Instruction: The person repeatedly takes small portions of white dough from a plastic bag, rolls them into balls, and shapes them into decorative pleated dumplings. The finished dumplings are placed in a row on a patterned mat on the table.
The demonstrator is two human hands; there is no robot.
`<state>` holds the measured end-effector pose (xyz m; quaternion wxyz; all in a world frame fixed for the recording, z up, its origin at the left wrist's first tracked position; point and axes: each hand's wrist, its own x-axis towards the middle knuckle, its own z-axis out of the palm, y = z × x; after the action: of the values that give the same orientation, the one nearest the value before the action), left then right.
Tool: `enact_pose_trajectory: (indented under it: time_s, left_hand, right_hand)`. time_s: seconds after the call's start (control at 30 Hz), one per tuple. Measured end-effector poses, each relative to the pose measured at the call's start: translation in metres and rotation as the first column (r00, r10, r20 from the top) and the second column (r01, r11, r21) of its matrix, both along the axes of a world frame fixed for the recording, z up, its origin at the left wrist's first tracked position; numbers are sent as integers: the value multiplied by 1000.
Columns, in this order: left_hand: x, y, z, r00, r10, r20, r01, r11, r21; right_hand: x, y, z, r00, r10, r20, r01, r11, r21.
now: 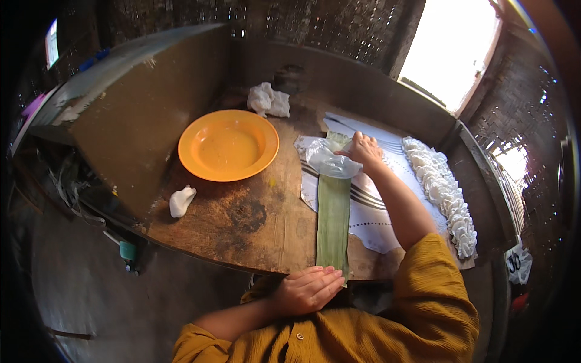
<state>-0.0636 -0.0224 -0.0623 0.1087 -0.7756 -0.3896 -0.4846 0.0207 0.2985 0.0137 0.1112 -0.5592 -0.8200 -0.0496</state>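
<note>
A long green leaf strip (333, 218) lies lengthwise on the wooden table, its near end at the front edge. My left hand (308, 289) rests on that near end with the fingers stretched out flat. Toward the far end, my right hand (365, 149) has its fingers curled on a crumpled clear plastic bag (327, 158), which lies across the leaf. Part of the strip is hidden under the plastic. Beneath both is a white patterned sheet (370, 233). Along its right side runs a row of white, ruffled, thin pieces (440, 193).
An orange dish (189, 151) stands left of the leaf. Near the left table edge sits a smooth white lump (180, 201). Crumpled white material (268, 100) lies behind the dish. Raised boards (163, 103) border the table at the left, back and right.
</note>
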Motion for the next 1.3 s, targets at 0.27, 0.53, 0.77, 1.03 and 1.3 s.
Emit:
enact_pose_trajectory:
  time_s: [0.27,0.53,0.77,1.03,1.3]
  left_hand:
    - [-6,-13,39,987,43,155,-12,981,-194]
    - [-22,50,63,317,79,945,639,718,-274]
    - [-35,70,88,843,519,-141,-509,685,-522]
    - [21,60,116,966,77,247,118,718,-686]
    - [1,43,105,258,62,964,484,855,-184]
  right_hand:
    - [17,-72,39,903,140,-406,-172,984,-42]
    - [91,-172,75,735,172,-656,-426,870,-250]
    - [139,-165,71,810,57,-583,-217,954,-208]
    - [109,-215,66,690,583,-429,-600,792,112]
    - [107,-258,10,179,404,-897,-561,791,245]
